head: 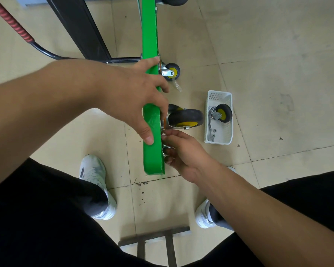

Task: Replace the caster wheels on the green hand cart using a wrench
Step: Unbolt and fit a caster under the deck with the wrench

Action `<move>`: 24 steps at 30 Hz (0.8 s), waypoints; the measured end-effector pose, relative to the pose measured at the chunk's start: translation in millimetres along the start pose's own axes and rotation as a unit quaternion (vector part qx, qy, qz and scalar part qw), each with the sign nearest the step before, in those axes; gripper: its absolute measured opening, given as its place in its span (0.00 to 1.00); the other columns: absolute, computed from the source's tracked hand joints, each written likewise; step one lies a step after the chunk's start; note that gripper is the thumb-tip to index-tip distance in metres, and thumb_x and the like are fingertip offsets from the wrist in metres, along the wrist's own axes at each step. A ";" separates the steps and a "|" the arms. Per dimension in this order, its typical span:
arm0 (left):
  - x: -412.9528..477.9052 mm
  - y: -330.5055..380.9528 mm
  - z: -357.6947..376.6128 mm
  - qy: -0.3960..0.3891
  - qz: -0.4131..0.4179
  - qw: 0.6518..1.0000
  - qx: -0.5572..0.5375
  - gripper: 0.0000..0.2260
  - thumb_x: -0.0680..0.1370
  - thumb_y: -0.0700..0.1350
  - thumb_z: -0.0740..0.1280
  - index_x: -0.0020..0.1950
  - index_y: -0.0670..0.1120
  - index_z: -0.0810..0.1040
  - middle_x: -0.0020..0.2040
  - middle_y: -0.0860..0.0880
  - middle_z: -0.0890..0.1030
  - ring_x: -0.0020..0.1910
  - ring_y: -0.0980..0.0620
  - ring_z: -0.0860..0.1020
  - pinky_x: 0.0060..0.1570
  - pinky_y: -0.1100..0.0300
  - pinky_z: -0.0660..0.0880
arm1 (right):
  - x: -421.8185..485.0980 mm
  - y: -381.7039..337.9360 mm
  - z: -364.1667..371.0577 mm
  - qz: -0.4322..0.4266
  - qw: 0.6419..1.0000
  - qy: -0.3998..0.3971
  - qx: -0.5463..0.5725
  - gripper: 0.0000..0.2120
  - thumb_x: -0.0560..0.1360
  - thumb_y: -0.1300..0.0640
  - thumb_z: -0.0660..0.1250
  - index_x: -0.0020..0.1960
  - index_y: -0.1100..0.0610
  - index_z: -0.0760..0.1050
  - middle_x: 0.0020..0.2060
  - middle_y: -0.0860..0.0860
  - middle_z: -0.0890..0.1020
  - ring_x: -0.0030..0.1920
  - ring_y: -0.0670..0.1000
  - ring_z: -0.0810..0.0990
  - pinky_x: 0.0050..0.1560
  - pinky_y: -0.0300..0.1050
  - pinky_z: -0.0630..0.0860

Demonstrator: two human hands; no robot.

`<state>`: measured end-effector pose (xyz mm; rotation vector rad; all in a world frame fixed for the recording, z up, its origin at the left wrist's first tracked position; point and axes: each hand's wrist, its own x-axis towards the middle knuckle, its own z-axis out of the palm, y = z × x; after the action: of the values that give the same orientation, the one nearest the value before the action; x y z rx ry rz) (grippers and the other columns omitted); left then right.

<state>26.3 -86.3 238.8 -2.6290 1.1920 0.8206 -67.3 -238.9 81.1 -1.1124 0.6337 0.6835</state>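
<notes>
Black-trousered knees [46, 218] fill the lower frame. At centre, the green hand cart deck [151, 120] stands on edge on the tiled floor [278, 64]. Left hand [135, 97] grips the deck edge, fingers wrapped over it. Right hand [181, 153] pinches small hardware at the caster wheel [185, 118] mounting plate. At right, a white basket [227, 135] holds a spare caster [222, 113], a wrench [210, 130] and nuts.

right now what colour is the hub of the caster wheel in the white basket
Yellow, inside a black tyre: caster wheel in the white basket, head view.
</notes>
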 end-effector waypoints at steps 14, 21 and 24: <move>-0.4 0.1 -0.4 -0.013 -0.005 1.000 0.010 0.37 0.59 0.78 0.53 0.65 0.69 0.70 0.77 0.56 0.57 0.73 0.59 0.39 0.52 0.67 0.16 | 1.6 2.4 0.9 0.031 0.996 -0.036 0.079 0.13 0.78 0.55 0.72 0.62 0.55 0.80 0.45 0.51 0.81 0.35 0.47 0.70 0.31 0.39 0.65; -0.5 0.1 1.0 0.001 -0.001 1.000 0.009 0.36 0.59 0.78 0.53 0.65 0.70 0.70 0.77 0.55 0.57 0.73 0.59 0.39 0.53 0.68 0.16 | 4.8 2.2 0.8 0.026 0.994 -0.026 0.102 0.12 0.81 0.61 0.68 0.64 0.58 0.77 0.45 0.54 0.78 0.33 0.46 0.69 0.29 0.37 0.66; -1.8 0.0 0.8 -0.005 -0.011 1.000 -0.005 0.36 0.58 0.78 0.54 0.65 0.70 0.70 0.77 0.56 0.57 0.74 0.58 0.38 0.61 0.64 0.25 | 4.8 2.8 2.4 0.012 0.992 -0.014 0.122 0.16 0.80 0.65 0.68 0.67 0.64 0.76 0.51 0.57 0.77 0.33 0.46 0.70 0.28 0.36 0.68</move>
<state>25.0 -84.8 239.1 -2.6385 1.1571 0.8378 -66.1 -235.0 76.6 -0.8678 0.6879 0.6239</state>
